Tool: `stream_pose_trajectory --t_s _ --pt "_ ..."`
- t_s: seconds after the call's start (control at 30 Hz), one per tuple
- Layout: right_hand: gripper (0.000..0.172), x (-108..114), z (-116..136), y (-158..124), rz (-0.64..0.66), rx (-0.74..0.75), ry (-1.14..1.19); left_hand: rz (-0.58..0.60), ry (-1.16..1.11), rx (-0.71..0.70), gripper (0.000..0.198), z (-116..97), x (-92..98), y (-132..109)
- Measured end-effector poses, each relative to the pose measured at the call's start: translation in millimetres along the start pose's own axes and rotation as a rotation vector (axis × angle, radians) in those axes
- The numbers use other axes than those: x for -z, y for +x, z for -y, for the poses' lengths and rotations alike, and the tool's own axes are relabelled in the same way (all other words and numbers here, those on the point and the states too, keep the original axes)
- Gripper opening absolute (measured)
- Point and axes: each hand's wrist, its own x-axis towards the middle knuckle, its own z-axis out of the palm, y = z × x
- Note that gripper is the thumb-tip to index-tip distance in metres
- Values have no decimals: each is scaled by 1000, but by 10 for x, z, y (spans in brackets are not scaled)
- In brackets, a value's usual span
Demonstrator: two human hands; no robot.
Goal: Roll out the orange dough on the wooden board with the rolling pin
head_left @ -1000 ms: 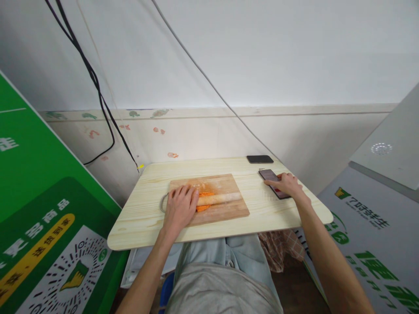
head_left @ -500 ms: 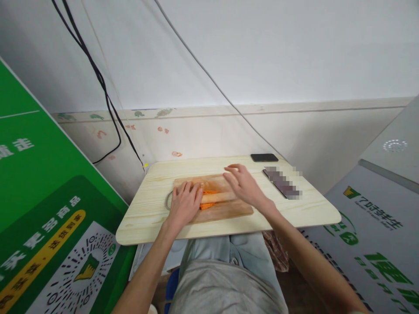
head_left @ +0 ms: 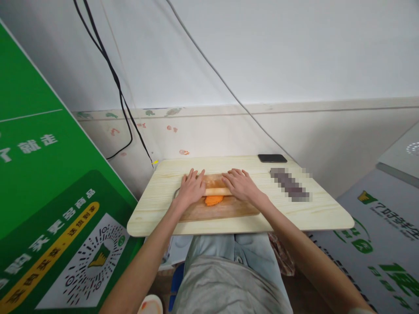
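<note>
A wooden rolling pin (head_left: 216,191) lies across a wooden cutting board (head_left: 225,208) on a pale wooden table (head_left: 157,209). Under the pin sits a flat piece of orange dough (head_left: 213,200). My left hand (head_left: 191,188) rests flat on the pin's left end, fingers stretched forward. My right hand (head_left: 240,184) lies flat on the pin's right end, fingers also extended. Both palms press down on the pin.
A black phone (head_left: 272,158) lies at the table's far right corner; a second, blurred-out phone (head_left: 290,184) lies just right of the board. Green printed boards (head_left: 49,192) lean at the left. Black cables (head_left: 111,74) hang down the wall.
My right hand left the phone at the right and came onto the rolling pin. My left hand shifted forward onto the pin's left end. The pin has rolled toward the wall.
</note>
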Motion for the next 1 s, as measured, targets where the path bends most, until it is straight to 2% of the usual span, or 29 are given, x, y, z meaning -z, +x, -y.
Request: stream_pose_trajectory --t_s 0.2,0.37,0.53,0.77,1.0 --pt "61 -179 -166 229 74 -77 59 58 -27 3 63 41 -5 383" --pt "62 -226 -191 226 52 -129 63 71 -40 -42 62 61 -45 452" --pt "65 -252 -115 39 -20 -122 67 11 -14 -72 60 39 -39 245" --pt "63 -269 53 -225 -77 -98 -7 -122 27 -82 60 -121 70 -180" --pt "62 -293 130 -428 -157 -19 -43 -203 -8 -66 62 -205 35 -517"
